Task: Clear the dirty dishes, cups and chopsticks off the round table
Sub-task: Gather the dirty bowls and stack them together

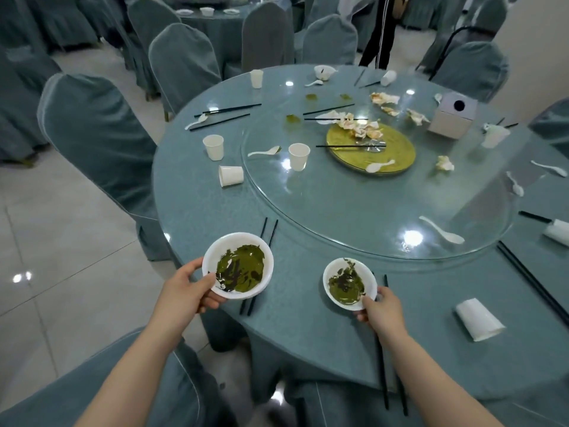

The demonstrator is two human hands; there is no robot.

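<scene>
Left hand [187,292] fingers grasp the larger dirty bowl [237,265]; right hand [381,309] fingers grasp the smaller bowl [349,283] over the surface [308,328].

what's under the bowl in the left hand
A pair of black chopsticks lies on the table under the larger bowl that the left hand holds. Their ends show above and below the bowl; the middle is covered.

Banquet hall of a restaurant, after a meal.
Round table [191,211] in teal cloth with a glass turntable [354,211]; chairs in matching teal covers [101,134]; a second laid table [221,23] behind; pale tiled floor [61,248]; used paper cups [213,147], chopsticks [228,110], soiled napkins [385,98].
</scene>
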